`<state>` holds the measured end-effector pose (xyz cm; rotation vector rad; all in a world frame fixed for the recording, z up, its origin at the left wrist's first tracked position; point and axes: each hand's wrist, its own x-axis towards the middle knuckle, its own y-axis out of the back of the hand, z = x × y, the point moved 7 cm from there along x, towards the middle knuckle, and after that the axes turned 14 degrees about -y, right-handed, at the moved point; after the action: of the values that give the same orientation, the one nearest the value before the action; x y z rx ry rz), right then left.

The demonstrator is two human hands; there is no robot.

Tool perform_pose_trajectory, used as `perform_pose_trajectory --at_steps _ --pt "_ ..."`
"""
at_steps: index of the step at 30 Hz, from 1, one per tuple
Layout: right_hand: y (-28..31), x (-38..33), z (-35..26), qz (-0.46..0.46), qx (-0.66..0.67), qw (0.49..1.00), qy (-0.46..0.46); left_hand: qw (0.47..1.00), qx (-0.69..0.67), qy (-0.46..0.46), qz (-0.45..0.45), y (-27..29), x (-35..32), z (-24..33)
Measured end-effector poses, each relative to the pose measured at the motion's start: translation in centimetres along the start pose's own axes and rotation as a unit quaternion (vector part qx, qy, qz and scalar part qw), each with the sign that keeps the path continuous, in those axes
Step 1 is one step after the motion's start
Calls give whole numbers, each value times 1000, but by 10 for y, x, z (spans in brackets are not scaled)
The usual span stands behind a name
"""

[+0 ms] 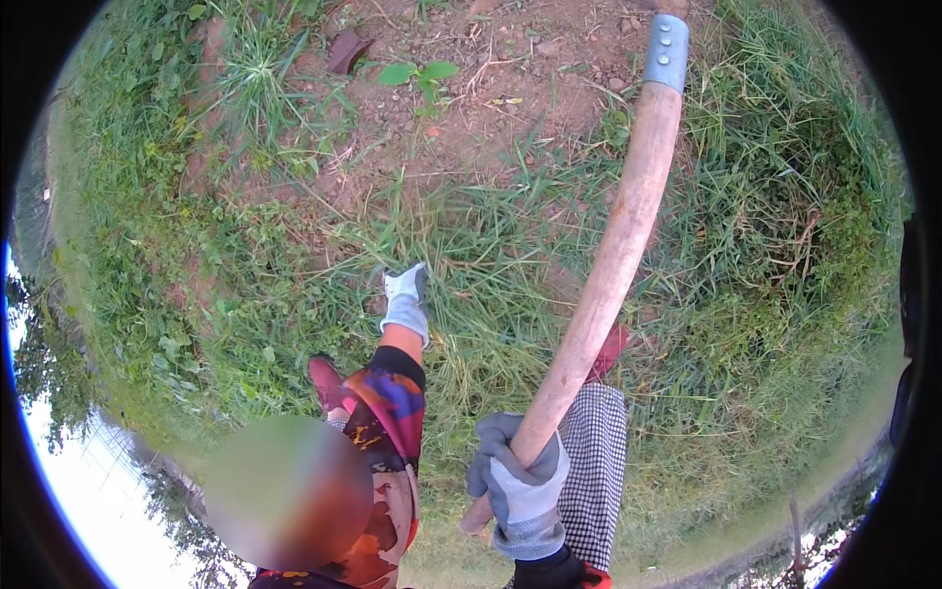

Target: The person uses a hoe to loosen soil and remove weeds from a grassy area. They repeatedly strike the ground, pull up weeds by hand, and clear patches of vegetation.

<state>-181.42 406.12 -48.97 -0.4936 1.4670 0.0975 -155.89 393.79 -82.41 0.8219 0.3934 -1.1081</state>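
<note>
My right hand [520, 481], in a grey and white work glove, is closed round the lower part of a curved wooden tool handle [608, 265]. The handle slants up and to the right and ends in a riveted metal sleeve [667, 54]. Whatever is fixed beyond the sleeve lies mostly out of the picture. Ahead and to the left, my left hand [404, 297], gloved alike, is down low in a clump of long grass [442, 240]. It looks closed on the grass, its fingers partly hidden by the blades and the glove's back.
Bare reddish soil [461, 108] with a broad-leaved seedling [422, 77] and a dry brown leaf [347, 51] lies ahead. Thick grass [785, 226] grows on the right, low weeds [147, 265] on the left. My dark red shoes [327, 383] stand in the grass.
</note>
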Motion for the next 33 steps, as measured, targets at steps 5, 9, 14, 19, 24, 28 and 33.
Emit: perform_pose_trajectory --at_steps 5,9,14,19,24,28,33 --pt "34 1 -14 60 22 998 8 988 46 106 -100 -63 -56 -15" --pt "21 0 -16 34 50 998 -11 973 147 87 -153 -51 -31 5" --pt "18 -2 -15 28 45 999 4 957 248 62 -139 -44 -14 8" --pt "25 2 -8 40 33 999 -1 980 51 61 -179 -56 -42 10" --pt "32 3 -10 57 27 998 17 975 -1 130 -183 -35 -63 11" --pt "16 7 -8 25 10 999 23 959 171 -115 -194 -2 -32 105" --pt "21 3 -9 39 34 998 34 952 64 -268 -134 59 10 308"
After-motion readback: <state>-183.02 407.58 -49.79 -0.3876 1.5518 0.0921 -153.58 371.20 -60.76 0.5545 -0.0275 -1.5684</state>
